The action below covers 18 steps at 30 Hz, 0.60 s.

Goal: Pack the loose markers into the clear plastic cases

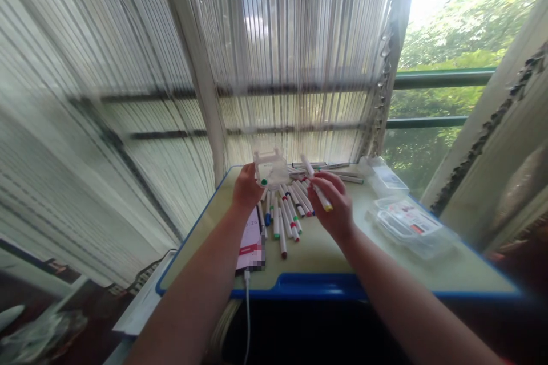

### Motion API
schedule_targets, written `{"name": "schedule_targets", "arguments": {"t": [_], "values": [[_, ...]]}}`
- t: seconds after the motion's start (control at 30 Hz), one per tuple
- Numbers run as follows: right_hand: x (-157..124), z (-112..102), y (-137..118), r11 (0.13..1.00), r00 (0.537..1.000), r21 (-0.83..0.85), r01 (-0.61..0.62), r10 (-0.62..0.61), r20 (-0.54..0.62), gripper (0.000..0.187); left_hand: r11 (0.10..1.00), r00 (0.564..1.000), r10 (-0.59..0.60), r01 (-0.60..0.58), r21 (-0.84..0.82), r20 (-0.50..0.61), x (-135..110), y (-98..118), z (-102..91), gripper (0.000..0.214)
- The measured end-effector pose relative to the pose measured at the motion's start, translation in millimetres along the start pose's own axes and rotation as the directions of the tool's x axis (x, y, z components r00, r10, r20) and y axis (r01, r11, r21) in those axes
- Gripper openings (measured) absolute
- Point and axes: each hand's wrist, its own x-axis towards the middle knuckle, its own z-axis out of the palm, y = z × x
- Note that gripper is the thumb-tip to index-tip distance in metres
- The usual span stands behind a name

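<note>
Left hand (245, 189) has a clear plastic case (278, 173) gripped — right hand (338, 205) pinches a yellow-ended marker (321, 197) — loose markers (293, 209) all over the desk (321, 254) below.

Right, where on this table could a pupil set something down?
Front centre, between the loose markers and blue front edge; front right, between the right forearm and clear boxes; and left, between the left forearm and blue side edge. The middle is crowded: markers, phone, left hand, right hand.

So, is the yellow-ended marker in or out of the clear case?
Out: the right hand holds the yellow-ended marker visibly apart from the clear case, which the left hand holds.
</note>
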Motion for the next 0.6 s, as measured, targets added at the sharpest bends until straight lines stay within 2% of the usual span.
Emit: {"name": "schedule_targets", "arguments": {"t": [0.2, 0.3, 0.4, 0.5, 0.6], "values": [[-7.3, -2.7, -16.8, 0.986, 0.998, 0.166, 0.022, -0.032, 0.061, 0.036, 1.0, 1.0, 0.023, -0.023, -0.004, -0.001, -0.1, 2.7, -0.8, 0.03], [-10.1, 1.0, -21.5, 0.982, 0.99, 0.187, 0.011, -0.037, 0.138, 0.032, 0.995, 0.996, 0.087, -0.085, -0.055, 0.021, -1.4, 8.6, -2.5, 0.03], [-12.3, 7.2, -22.9, 0.975, 0.977, 0.214, -0.058, 0.012, 0.211, 0.026, 0.984, 0.986, 0.157, -0.151, -0.094, 0.058, -3.0, 13.6, -3.6, 0.028], [-13.9, 12.5, -20.8, 0.961, 0.971, 0.24, -0.14, 0.087, 0.221, 0.019, 0.975, 0.975, 0.202, -0.192, -0.109, 0.093, -3.2, 16.1, -4.3, 0.026], [-14.5, 15.7, -16.5, 0.977, 0.974, 0.176, -0.118, 0.079, 0.213, 0.011, 0.967, 0.97, 0.225, -0.212, -0.145, 0.086, -2.6, 17.6, -5.9, 0.027]]}}
